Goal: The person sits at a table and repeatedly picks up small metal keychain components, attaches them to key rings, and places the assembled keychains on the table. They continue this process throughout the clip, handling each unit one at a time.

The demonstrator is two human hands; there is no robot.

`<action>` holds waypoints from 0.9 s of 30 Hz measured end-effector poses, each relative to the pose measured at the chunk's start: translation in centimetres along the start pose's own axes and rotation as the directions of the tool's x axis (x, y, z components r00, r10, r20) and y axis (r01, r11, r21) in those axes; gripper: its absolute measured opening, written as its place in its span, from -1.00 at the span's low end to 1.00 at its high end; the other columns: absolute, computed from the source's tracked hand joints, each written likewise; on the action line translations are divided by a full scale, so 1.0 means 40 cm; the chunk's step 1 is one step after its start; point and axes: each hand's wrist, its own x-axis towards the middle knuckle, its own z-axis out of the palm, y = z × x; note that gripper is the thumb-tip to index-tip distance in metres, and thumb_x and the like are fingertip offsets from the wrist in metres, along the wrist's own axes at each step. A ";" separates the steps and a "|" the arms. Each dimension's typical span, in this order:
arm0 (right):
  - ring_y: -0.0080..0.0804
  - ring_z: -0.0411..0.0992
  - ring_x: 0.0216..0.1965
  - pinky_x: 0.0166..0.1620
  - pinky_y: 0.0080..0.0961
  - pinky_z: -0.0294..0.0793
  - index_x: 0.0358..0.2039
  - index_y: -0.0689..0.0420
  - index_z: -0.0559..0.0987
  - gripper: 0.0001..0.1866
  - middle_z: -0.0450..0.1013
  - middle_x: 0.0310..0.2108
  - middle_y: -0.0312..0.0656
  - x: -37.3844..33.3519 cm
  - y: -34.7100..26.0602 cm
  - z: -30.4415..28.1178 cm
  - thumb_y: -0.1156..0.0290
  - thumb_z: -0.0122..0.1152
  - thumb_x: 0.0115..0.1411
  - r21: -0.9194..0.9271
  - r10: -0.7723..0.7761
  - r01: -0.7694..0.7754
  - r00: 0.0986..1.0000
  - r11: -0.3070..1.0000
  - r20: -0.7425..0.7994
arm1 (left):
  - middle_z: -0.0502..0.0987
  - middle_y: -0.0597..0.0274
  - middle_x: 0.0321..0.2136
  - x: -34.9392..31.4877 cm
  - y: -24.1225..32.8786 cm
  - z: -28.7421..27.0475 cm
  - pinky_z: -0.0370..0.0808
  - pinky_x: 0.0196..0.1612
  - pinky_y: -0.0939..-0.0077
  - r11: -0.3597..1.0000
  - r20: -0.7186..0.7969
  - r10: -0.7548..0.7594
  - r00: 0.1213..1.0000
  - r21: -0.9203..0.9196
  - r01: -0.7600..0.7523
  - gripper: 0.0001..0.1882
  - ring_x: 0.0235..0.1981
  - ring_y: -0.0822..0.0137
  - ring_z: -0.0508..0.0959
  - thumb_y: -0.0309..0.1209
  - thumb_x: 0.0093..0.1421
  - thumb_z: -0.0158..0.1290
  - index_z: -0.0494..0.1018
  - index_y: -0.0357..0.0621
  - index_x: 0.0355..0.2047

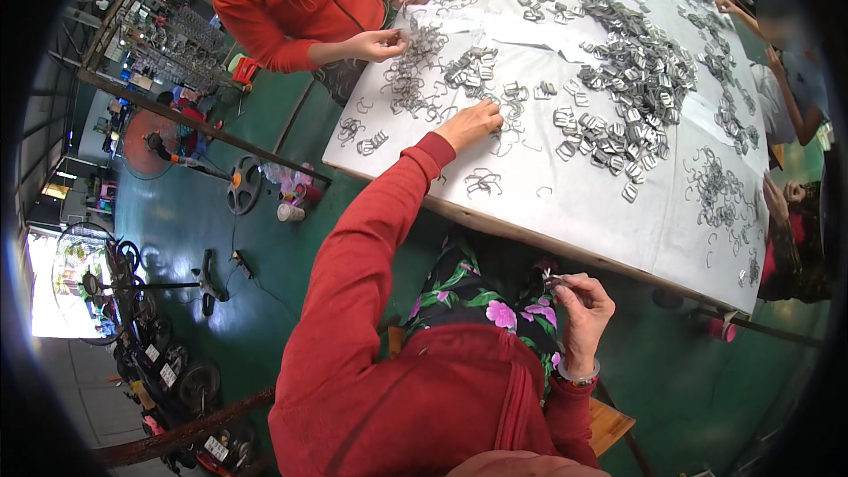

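Observation:
My left hand reaches over the white-covered table, its fingers bent together and their tips down among thin curved wire pieces. Whether a wire is between those fingertips is too small to tell. Off the table's near edge, above my lap, my right hand pinches a small metal piece between thumb and fingers; its exact shape is unclear. A large heap of flat grey metal buckles spreads to the right of my left hand. A smaller buckle cluster lies just beyond that hand.
Across the left corner, a person in an orange-red jacket handles small wires. Other people's hands are at the right edge. More curved wires lie at the table's right. A pedestal fan and parked motorbikes stand on the left.

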 end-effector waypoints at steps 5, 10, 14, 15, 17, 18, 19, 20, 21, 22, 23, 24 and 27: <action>-0.60 0.43 -0.43 -0.37 -0.72 0.44 -0.37 0.32 0.55 -0.83 0.47 -0.44 -0.22 -0.021 -0.007 -0.003 0.78 0.21 -0.01 -0.027 -0.032 0.032 0.999 0.999 -0.008 | 0.46 0.18 -0.44 -0.006 0.017 0.004 0.45 -0.25 0.37 0.974 -0.157 -0.180 0.971 -0.169 0.154 -0.91 -0.33 0.16 0.49 -0.48 0.01 0.11 0.49 -0.23 -0.45; -0.59 0.42 -0.46 -0.38 -0.71 0.44 -0.36 0.31 0.56 -0.86 0.47 -0.45 -0.22 -0.051 -0.017 0.001 0.73 0.20 0.02 -0.037 -0.038 0.038 0.999 0.999 -0.008 | 0.48 0.14 -0.57 -0.026 0.086 0.016 0.44 -0.46 0.46 0.824 -0.334 -0.488 0.806 -0.481 0.299 -0.95 -0.57 0.30 0.50 -0.58 0.08 0.03 0.44 -0.28 -0.41; -0.59 0.42 -0.46 -0.39 -0.71 0.43 -0.36 0.32 0.56 -0.86 0.47 -0.44 -0.22 -0.070 -0.008 0.009 0.72 0.20 0.03 -0.046 -0.061 0.058 0.996 0.997 -0.066 | 0.48 0.20 -0.58 -0.049 0.273 -0.026 0.41 -0.51 0.58 0.637 -0.142 -0.542 0.828 -0.712 0.295 -0.86 -0.61 0.47 0.49 -0.53 0.20 -0.07 0.46 -0.29 -0.29; -0.59 0.42 -0.46 -0.39 -0.71 0.42 -0.35 0.32 0.56 -0.86 0.47 -0.44 -0.21 -0.072 -0.006 0.011 0.72 0.20 0.03 -0.047 -0.065 0.061 0.995 0.997 -0.079 | 0.48 0.20 -0.57 -0.060 0.315 -0.034 0.42 -0.50 0.59 0.620 -0.133 -0.509 0.850 -0.742 0.255 -0.85 -0.59 0.46 0.50 -0.52 0.20 -0.07 0.46 -0.30 -0.27; -0.59 0.42 -0.48 -0.39 -0.71 0.42 -0.33 0.32 0.56 -0.86 0.50 -0.42 -0.20 -0.078 -0.012 0.015 0.70 0.20 0.04 -0.097 -0.059 0.049 0.993 0.994 -0.105 | 0.50 0.18 -0.54 -0.080 0.420 -0.078 0.46 -0.43 0.62 0.540 -0.061 -0.466 0.883 -0.809 0.230 -0.83 -0.52 0.45 0.55 -0.50 0.22 -0.05 0.45 -0.37 -0.25; -0.59 0.42 -0.49 -0.39 -0.71 0.42 -0.33 0.32 0.56 -0.86 0.51 -0.42 -0.19 -0.078 -0.014 0.020 0.69 0.20 0.04 -0.115 -0.038 0.025 0.992 0.993 -0.116 | 0.53 0.17 -0.46 -0.100 0.458 -0.086 0.50 -0.34 0.60 0.408 0.003 -0.462 0.887 -0.887 0.216 -0.84 -0.45 0.42 0.56 -0.53 0.23 -0.04 0.43 -0.40 -0.25; -0.59 0.43 -0.50 -0.40 -0.71 0.42 -0.31 0.32 0.56 -0.85 0.52 -0.40 -0.17 -0.076 -0.015 0.023 0.67 0.21 0.05 -0.144 -0.048 0.030 0.991 0.989 -0.124 | 0.53 0.16 -0.43 -0.116 0.500 -0.106 0.51 -0.29 0.59 0.273 0.041 -0.454 0.890 -0.945 0.183 -0.86 -0.42 0.40 0.57 -0.55 0.23 -0.04 0.43 -0.40 -0.25; -0.57 0.44 -0.48 -0.40 -0.71 0.44 -0.30 0.34 0.56 -0.84 0.52 -0.40 -0.15 -0.072 -0.009 0.023 0.67 0.21 0.05 -0.099 -0.061 0.049 0.991 0.994 -0.118 | 0.53 0.16 -0.40 -0.136 0.543 -0.133 0.52 -0.25 0.57 0.128 0.087 -0.443 0.892 -0.979 0.159 -0.87 -0.40 0.38 0.57 -0.58 0.22 -0.04 0.42 -0.41 -0.26; -0.55 0.45 -0.48 -0.40 -0.70 0.45 -0.29 0.35 0.56 -0.83 0.52 -0.39 -0.13 -0.069 -0.009 0.026 0.67 0.21 0.05 -0.072 -0.062 0.052 0.988 0.996 -0.141 | 0.53 0.16 -0.37 -0.154 0.578 -0.156 0.51 -0.22 0.57 0.109 0.092 -0.430 0.898 -0.982 0.153 -0.88 -0.38 0.37 0.56 -0.59 0.22 -0.04 0.42 -0.40 -0.26; -0.54 0.46 -0.48 -0.40 -0.69 0.46 -0.28 0.36 0.55 -0.83 0.52 -0.39 -0.12 -0.065 -0.010 0.029 0.67 0.21 0.05 -0.044 -0.068 0.062 0.985 0.997 -0.159 | 0.52 0.15 -0.35 -0.169 0.609 -0.180 0.50 -0.20 0.57 0.095 0.091 -0.418 0.904 -0.985 0.144 -0.89 -0.35 0.36 0.56 -0.59 0.21 -0.03 0.42 -0.40 -0.26; -0.54 0.46 -0.48 -0.40 -0.69 0.47 -0.28 0.37 0.55 -0.82 0.52 -0.39 -0.11 -0.062 -0.010 0.030 0.67 0.21 0.05 -0.035 -0.083 0.078 0.982 0.996 -0.168 | 0.52 0.15 -0.33 -0.185 0.628 -0.193 0.50 -0.17 0.57 0.087 0.082 -0.412 0.907 -0.988 0.128 -0.89 -0.33 0.35 0.56 -0.60 0.21 -0.03 0.42 -0.39 -0.27; -0.53 0.46 -0.48 -0.40 -0.69 0.48 -0.27 0.37 0.55 -0.82 0.52 -0.39 -0.10 -0.061 -0.009 0.030 0.67 0.22 0.06 -0.026 -0.099 0.095 0.979 0.995 -0.176 | 0.52 0.13 -0.29 -0.198 0.638 -0.184 0.47 -0.11 0.52 0.080 0.071 -0.364 0.929 -0.991 0.108 -0.91 -0.23 0.33 0.53 -0.62 0.16 0.03 0.44 -0.35 -0.30; -0.55 0.47 -0.48 -0.40 -0.71 0.48 -0.27 0.37 0.55 -0.82 0.52 -0.39 -0.12 -0.064 -0.011 0.040 0.67 0.22 0.06 0.000 -0.131 0.134 0.967 0.991 -0.219 | 0.51 0.15 -0.23 -0.202 0.671 -0.189 0.42 -0.09 0.44 0.571 -0.158 -0.226 0.961 -0.821 -0.001 -0.88 -0.15 0.26 0.50 -0.59 0.04 0.13 0.47 -0.24 -0.37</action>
